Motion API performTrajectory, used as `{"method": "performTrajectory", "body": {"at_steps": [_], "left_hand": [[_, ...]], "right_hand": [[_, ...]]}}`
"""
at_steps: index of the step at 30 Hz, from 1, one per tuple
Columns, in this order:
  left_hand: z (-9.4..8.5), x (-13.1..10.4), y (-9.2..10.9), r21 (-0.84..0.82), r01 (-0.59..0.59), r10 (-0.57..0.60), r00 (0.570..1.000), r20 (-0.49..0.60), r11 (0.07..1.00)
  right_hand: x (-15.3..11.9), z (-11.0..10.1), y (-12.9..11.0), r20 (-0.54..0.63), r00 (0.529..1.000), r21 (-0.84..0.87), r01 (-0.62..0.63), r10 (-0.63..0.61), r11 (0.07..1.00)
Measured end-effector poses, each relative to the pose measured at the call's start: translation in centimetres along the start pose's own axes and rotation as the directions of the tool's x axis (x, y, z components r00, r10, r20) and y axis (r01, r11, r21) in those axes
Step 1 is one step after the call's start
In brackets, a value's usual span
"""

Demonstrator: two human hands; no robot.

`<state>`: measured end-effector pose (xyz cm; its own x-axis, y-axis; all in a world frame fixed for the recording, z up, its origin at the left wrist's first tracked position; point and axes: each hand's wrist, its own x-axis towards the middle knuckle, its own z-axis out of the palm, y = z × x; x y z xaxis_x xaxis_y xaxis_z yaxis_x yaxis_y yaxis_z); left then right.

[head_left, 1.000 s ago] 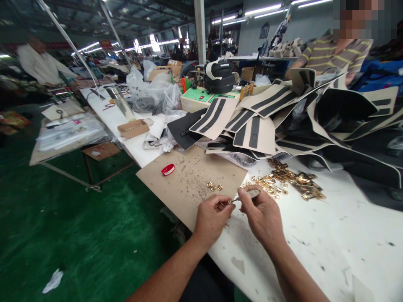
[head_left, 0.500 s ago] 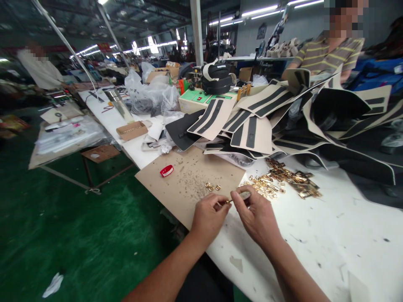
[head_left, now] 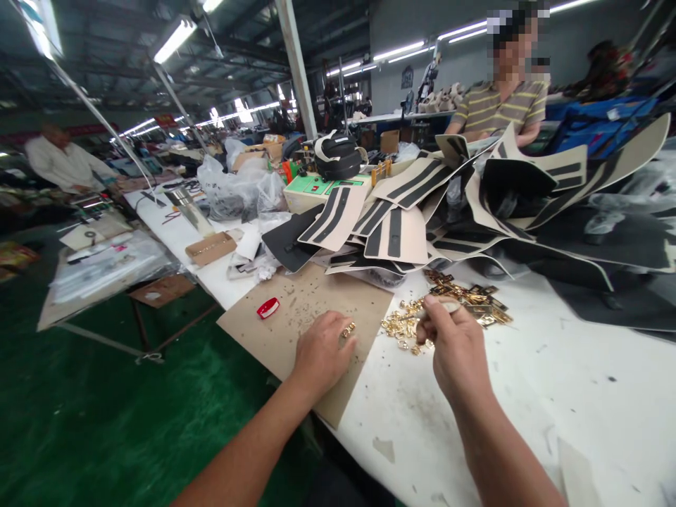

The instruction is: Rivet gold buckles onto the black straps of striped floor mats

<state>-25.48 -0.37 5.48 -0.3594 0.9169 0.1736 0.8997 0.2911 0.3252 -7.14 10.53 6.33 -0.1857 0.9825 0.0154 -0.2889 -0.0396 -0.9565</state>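
My left hand [head_left: 323,352] is over the brown board [head_left: 296,303], its fingers bent beside a few small gold rings [head_left: 347,329]; whether it grips any is hidden. My right hand [head_left: 457,345] is closed on a slim tool [head_left: 448,307], at the near edge of a pile of small gold fittings [head_left: 404,320]. Behind that pile lie flat gold and dark metal plates [head_left: 483,303]. A red oval object [head_left: 268,308] with a pale middle rests on the board, left of my left hand, among dark crumbs.
Beige panels with black strips [head_left: 396,236] are heaped behind the gold parts. An open cardboard box [head_left: 211,248] and plastic bags [head_left: 237,186] stand at the back left. A person in a striped shirt [head_left: 501,105] is across the white table [head_left: 554,380]; another is far left.
My hands, together before, are now apart. My left hand has moved left to the gold rings on the board, my right toward the gold pile. The camera view has shifted.
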Motion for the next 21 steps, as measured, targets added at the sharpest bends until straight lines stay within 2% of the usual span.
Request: {"method": "performTrajectory", "body": {"at_steps": [3, 5, 8, 11, 14, 18, 20, 21], "left_hand": [[1.2, 2.1, 2.2, 0.037, -0.134, 0.131, 0.988, 0.084, 0.990], [2.2, 3.7, 3.4, 0.051, -0.180, 0.171, 0.974, 0.147, 0.982], [3.4, 5.6, 4.2, 0.031, -0.193, 0.185, 0.967, 0.176, 0.981], [3.8, 6.4, 4.0, -0.024, -0.180, 0.181, 0.967, 0.177, 0.983], [3.5, 6.0, 3.7, -0.119, -0.128, 0.145, 0.978, 0.152, 0.985], [2.7, 3.6, 3.5, -0.303, -0.007, 0.043, 0.993, 0.113, 0.953], [2.7, 1.7, 3.3, -0.519, 0.121, -0.080, 0.992, 0.100, 0.846], [2.8, 0.7, 3.1, -0.661, 0.193, -0.157, 0.981, 0.114, 0.725]], "right_hand": [[0.2, 0.0, 0.1, 0.001, 1.000, 0.024, -0.001, 0.001, 1.000], [0.2, 0.0, 0.0, 0.001, 1.000, 0.024, -0.008, 0.008, 1.000], [0.2, 0.0, -0.2, 0.005, 1.000, 0.023, -0.021, 0.020, 1.000], [0.1, 0.1, -0.7, 0.006, 1.000, 0.043, -0.031, 0.031, 0.999], [0.0, 0.2, -1.0, 0.018, 0.999, 0.055, -0.050, 0.049, 0.997], [0.1, 0.3, -0.7, 0.039, 0.998, 0.043, -0.047, 0.045, 0.998], [-0.1, 0.3, -0.4, 0.056, 0.998, 0.019, -0.032, 0.031, 0.999], [-0.3, 0.4, -0.2, 0.070, 0.997, -0.005, -0.025, 0.026, 1.000]]}}
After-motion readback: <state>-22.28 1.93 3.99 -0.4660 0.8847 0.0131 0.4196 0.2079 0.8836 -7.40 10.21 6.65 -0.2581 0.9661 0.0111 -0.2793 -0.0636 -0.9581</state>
